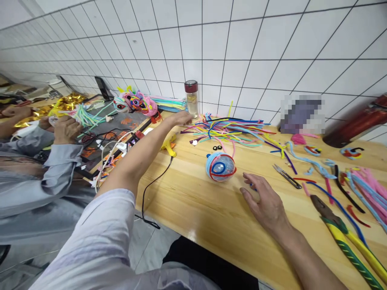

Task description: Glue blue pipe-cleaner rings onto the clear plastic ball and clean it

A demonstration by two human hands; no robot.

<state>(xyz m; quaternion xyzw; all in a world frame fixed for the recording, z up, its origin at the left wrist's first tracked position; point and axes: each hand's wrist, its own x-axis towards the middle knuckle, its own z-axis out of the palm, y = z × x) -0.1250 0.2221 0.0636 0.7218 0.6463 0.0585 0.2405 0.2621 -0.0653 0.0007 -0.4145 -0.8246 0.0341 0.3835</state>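
Observation:
A clear ball wrapped with light blue, blue and red pipe cleaners (221, 166) rests on the wooden table. My left hand (182, 118) reaches far out, fingers stretched, just in front of a glass bottle (192, 100) and by the left end of a pile of coloured pipe cleaners (234, 128). Right of the ball, my right hand (266, 201) hovers low with thumb and fingers apart. A small blue bit shows among its fingers; whether it is held is unclear. Two small black rings (217, 148) lie behind the ball.
Snips (287, 176) and green-yellow pliers (341, 229) lie at right, near a dark red flask (356, 123). A yellow tool (169, 146) with a black cord sits under my left arm. At left, another person's hands (67, 129) work beside pipe cleaners and finished pieces (136, 102).

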